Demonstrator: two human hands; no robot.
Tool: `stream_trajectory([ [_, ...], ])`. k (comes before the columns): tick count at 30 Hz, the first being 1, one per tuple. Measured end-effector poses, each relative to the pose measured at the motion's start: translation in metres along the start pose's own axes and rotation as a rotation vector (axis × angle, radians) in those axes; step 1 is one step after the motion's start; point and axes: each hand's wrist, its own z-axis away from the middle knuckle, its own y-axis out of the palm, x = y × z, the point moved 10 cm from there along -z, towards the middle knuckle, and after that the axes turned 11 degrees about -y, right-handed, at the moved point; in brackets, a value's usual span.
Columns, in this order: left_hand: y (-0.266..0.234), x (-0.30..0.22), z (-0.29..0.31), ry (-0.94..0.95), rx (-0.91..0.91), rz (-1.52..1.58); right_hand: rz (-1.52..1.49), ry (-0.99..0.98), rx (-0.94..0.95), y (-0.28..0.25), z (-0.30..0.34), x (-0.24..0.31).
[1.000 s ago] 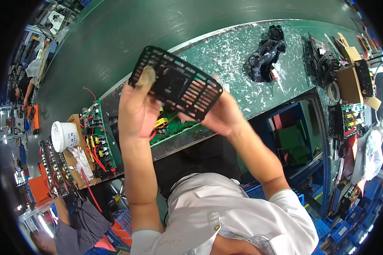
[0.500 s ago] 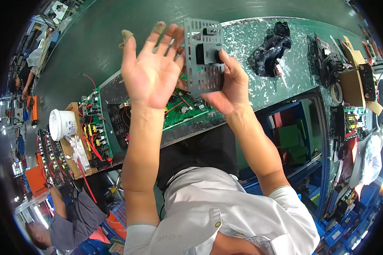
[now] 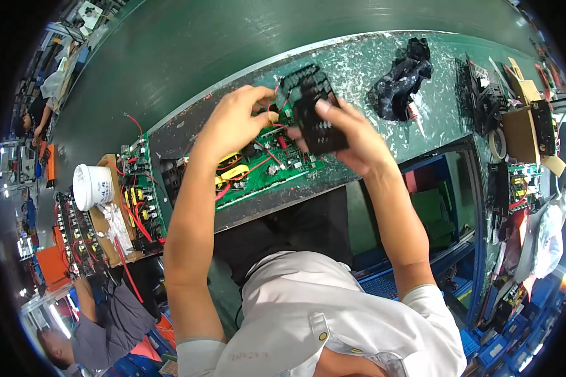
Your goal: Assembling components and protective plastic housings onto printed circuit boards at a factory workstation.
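My right hand [image 3: 357, 135] grips a black perforated metal panel [image 3: 324, 129] by its right side, thumb on top. The panel is tilted and blurred by motion above the right part of a green circuit board [image 3: 264, 176]. My left hand [image 3: 236, 119] is over the board's left part, palm down. Its thumb and forefinger are curled but apart beside thin red wires, and I see nothing held between them. A tan finger cot covers the thumb tip. The board carries yellow-wrapped parts, red wires and small components; my left hand and forearm hide some of it.
A crumpled black plastic bag [image 3: 402, 81] and a small tube [image 3: 415, 119] lie right on the paint-flecked bench. A white tub [image 3: 93, 186] and more boards stand left. Black panels [image 3: 481, 88], a tape roll [image 3: 498, 139] and cartons [image 3: 521, 129] sit right. Another person [image 3: 107, 330] works lower left.
My left hand has turned from palm up to palm down and dropped to the board. The panel, still in my right hand, has lowered and tilted, showing its dark side.
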Motion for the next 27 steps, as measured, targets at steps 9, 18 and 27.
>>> stream_trajectory([
  [9, 0.003, 0.044, -0.019, -0.154, 0.008, 0.611, -0.086, 0.175, 0.254, 0.011, 0.022, -0.023],
  [18, -0.001, -0.002, -0.01, 0.087, -0.087, 0.566, -0.227, -0.178, 0.077, -0.02, -0.015, 0.013],
  [27, 0.006, -0.016, -0.002, 0.185, -0.15, 0.462, 0.165, -0.176, -0.141, -0.024, -0.022, 0.007],
])
